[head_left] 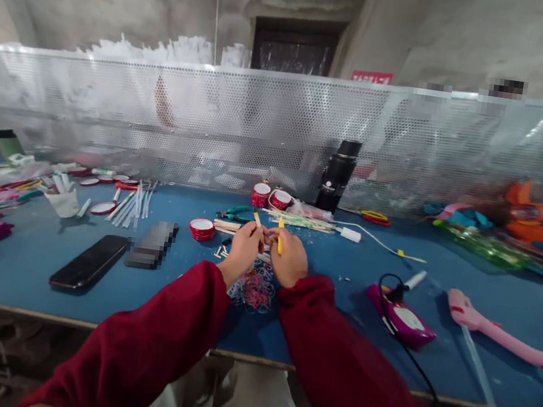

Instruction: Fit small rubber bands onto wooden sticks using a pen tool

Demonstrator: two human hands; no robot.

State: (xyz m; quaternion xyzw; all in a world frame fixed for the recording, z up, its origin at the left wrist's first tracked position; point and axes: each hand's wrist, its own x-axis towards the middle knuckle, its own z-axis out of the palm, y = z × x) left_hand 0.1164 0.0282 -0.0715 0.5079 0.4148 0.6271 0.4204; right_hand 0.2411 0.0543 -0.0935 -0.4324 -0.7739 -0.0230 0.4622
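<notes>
My left hand (243, 248) is closed in a pinch on a thin stick with a yellow tip (258, 219). Close beside it, my right hand (290, 257) is closed on a yellow stick (279, 237). The two hands almost touch above the blue table (319, 298). Just below them lies a heap of coloured rubber bands (255, 289). A few small pale pieces (221, 250) lie to the left of my left hand. Both arms wear dark red sleeves.
Red tape rolls (202, 228), green pliers (234, 212) and a bundle of sticks (299, 221) lie beyond the hands. A black phone (89, 261) lies left; a black flask (338, 175), magenta device (404, 318) and pink glue gun (491, 327) right. A perforated metal screen (212, 121) backs the table.
</notes>
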